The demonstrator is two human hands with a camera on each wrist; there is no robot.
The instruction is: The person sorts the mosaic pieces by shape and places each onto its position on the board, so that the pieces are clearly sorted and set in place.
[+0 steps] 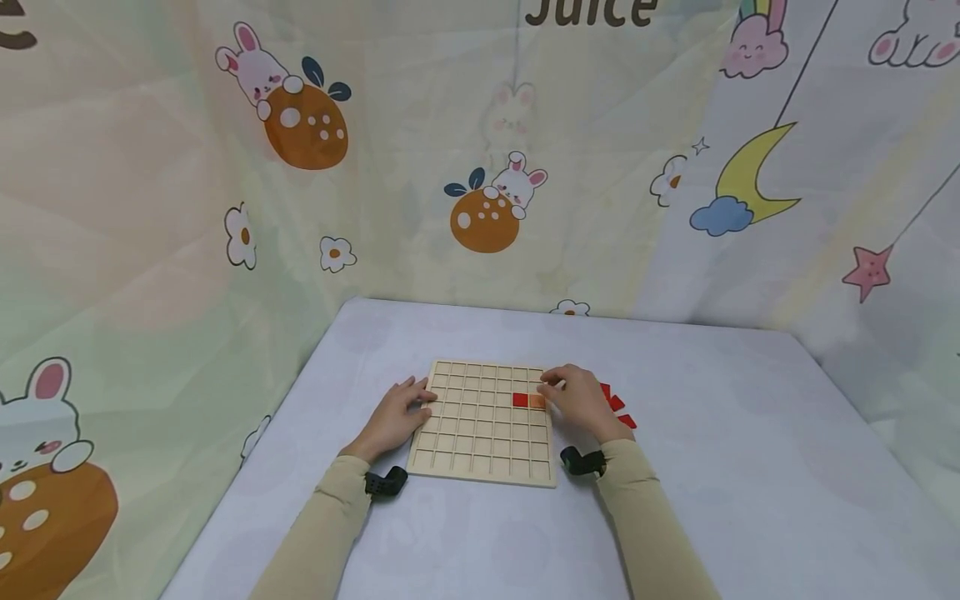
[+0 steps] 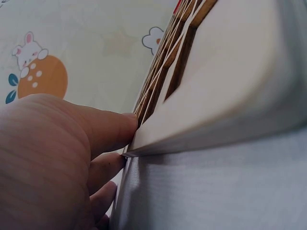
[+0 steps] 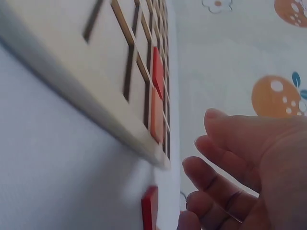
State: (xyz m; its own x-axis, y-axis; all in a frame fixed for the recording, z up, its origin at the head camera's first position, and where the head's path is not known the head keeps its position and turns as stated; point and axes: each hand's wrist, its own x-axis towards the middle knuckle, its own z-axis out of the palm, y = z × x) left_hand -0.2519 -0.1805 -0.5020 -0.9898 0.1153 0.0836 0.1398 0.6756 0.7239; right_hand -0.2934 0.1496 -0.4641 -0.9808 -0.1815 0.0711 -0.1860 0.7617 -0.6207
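Note:
A square wooden grid board (image 1: 480, 479) lies flat on the table. In its right part a red tile (image 1: 520, 400) and an orange tile (image 1: 536, 402) sit side by side in neighbouring cells. My left hand (image 1: 393, 418) rests at the board's left edge; in the left wrist view the thumb (image 2: 112, 127) touches the top of the rim, with the other fingers lower beside it. My right hand (image 1: 581, 400) hovers by the right edge near the orange tile. In the right wrist view its fingers (image 3: 201, 175) bend loosely, apart from the board, and nothing shows between them.
Several loose red tiles (image 1: 626, 422) lie on the table right of the board, partly behind the right hand. A white cloth covers the table (image 1: 480, 550). Printed fabric (image 1: 405, 167) with bunnies and flowers hangs behind and at the sides.

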